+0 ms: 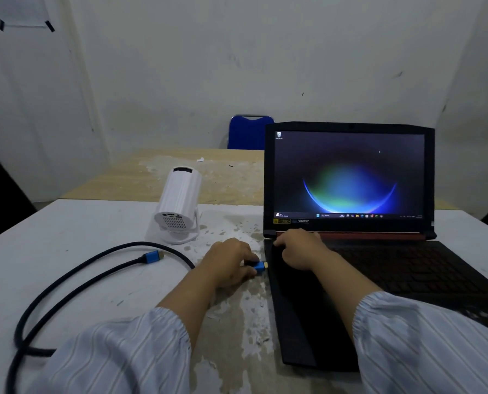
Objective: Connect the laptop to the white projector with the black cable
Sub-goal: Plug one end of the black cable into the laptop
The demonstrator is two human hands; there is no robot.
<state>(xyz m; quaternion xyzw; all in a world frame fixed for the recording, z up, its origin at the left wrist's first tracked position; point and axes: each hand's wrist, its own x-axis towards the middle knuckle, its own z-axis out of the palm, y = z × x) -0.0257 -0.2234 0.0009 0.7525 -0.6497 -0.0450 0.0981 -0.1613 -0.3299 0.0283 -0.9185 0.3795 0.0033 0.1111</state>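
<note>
Beside the laptop (379, 265), left hand (231, 261) levels the plug (259, 266) rightward at its edge.

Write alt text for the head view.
The left hand holds the black cable's blue plug at the open laptop's left edge while the right hand rests on it. The cable's other plug lies loose before the white projector.

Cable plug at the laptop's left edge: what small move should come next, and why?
Probably push the plug rightward into the laptop: the left hand holds it at the side edge, tip apparently not yet in, while the right hand steadies the base.
</note>
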